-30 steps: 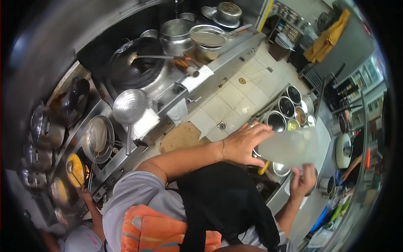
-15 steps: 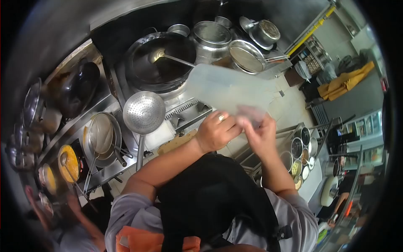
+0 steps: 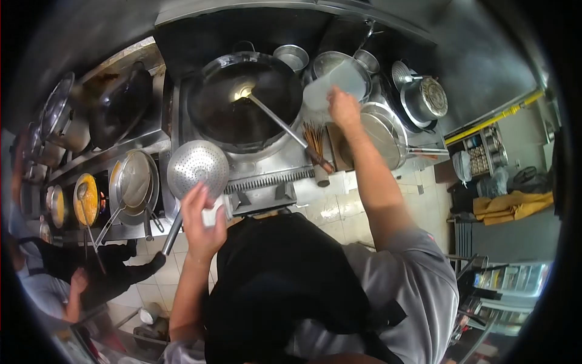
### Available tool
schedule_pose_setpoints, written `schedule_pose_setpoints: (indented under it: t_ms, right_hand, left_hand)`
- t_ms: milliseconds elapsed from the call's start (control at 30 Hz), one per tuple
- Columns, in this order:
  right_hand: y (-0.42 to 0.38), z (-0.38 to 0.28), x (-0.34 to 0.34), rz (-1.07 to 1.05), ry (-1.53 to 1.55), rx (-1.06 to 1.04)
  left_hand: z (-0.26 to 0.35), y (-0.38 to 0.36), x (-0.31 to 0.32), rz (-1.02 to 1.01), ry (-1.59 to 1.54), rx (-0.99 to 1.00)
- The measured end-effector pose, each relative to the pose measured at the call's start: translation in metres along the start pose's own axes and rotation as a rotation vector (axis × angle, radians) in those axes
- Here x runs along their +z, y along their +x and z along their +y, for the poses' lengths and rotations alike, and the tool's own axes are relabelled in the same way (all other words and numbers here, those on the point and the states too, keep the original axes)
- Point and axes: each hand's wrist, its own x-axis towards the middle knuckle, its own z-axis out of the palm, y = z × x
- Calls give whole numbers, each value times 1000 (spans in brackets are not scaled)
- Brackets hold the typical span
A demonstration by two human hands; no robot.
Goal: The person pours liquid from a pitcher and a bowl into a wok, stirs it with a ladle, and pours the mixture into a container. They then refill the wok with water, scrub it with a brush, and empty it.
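Note:
My right hand [image 3: 344,109] reaches away over the back of the range and grips a translucent plastic piece with rounded corners [image 3: 324,94]. The piece overlaps a round metal pot [image 3: 357,71] behind it. Nothing shows in my left hand [image 3: 204,224]; its fingers are raised and apart, just in front of a perforated skimmer [image 3: 197,165], overlapping its lower edge in this view. Between my hands and the back wall sits a large dark wok [image 3: 212,109]. A ladle [image 3: 276,121] rests in it, its wooden handle end hanging over the front rim.
A bundle of bamboo sticks [image 3: 313,138] stands beside the ladle handle. Near my right forearm is a pan with a strainer [image 3: 383,136]. Leftward are stacked strainers [image 3: 134,185], a pan of orange food [image 3: 88,200] and another person's hand [image 3: 79,281].
My hands have parted. The right one carried the plastic piece forward to the back pot; the left let go and moved left toward the skimmer. The view turned toward the range.

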Motion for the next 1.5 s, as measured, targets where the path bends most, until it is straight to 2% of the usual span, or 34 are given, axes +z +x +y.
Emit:
schedule_pose_setpoints:
  t_ms: [33,100,133,200,300,333,400,467,500,567,633,667,733,767,800,867,900,1100,1233,1267,1300,1333,1400,1433,1467,1500]
  right_hand:
    - [18,5,18,4,8,-8]
    - [31,17,58,-132,-91,-45]
    - [39,25,76,-131,-86,-43]
    - [55,42,106,-157,-199,-103]
    - [60,75,153,-185,-150,-190]
    - [58,77,154,-174,-157,-176]
    - [57,73,149,-288,-191,-182]
    - [27,34,90,99,27,-236]
    - [13,13,72,107,118,-207]
    - [-21,-28,45,93,228,-206]
    - [-63,-54,30,-445,321,-147]
    - [-75,-60,44,-465,331,-149]
    - [-94,-65,79,-427,80,-215]
    - [-91,-65,83,-447,230,-237]
    - [-91,-66,77,-454,229,-235]
    - [-86,-74,56,-410,315,-199]
    - [-84,-70,51,-313,353,-218]
    - [-49,-51,2,-329,79,-126]
    - [-80,-37,40,-363,57,-42]
    - [-100,-26,72,-202,192,-148]
    - [-109,-35,71,-37,327,-253]
    - [-108,-37,66,-40,323,-258]
    - [-112,-54,30,-766,1378,588]
    - [-115,-81,-9,-749,1471,673]
    - [-115,-82,-22,-748,1467,677]
    - [-114,-80,-30,-782,1591,719]
  left_hand:
    - [-3,-3,3,6,10,2]
    - [-3,-16,1,79,38,-152]
    - [-5,-22,1,76,42,-149]
    - [-10,-26,0,114,60,-273]
    - [-18,-16,-2,85,55,-273]
    - [-23,-11,-4,67,58,-280]
    - [-36,-4,-5,71,52,-251]
    - [-40,7,-9,50,57,-283]
    - [-45,11,-6,79,60,-287]
    - [-57,20,-2,-51,88,-215]
    - [-68,34,13,-170,127,-94]
    - [-71,37,27,-213,62,-160]
    - [-77,52,55,-399,141,-49]
    - [-75,58,67,-496,199,4]
    - [-80,56,82,-500,195,-1]
    - [-99,51,114,-633,275,82]
    - [-102,47,122,-635,273,84]
    - [-103,36,131,-702,395,60]
    - [-100,36,131,-694,383,30]
    - [-99,35,130,-694,366,6]
    - [-101,33,130,-691,363,-2]
    - [-103,33,132,-671,359,11]
    - [-104,30,133,-657,347,18]
    - [-104,31,133,-652,350,24]
    - [-104,32,133,-646,354,33]
    - [-107,32,135,-647,348,34]
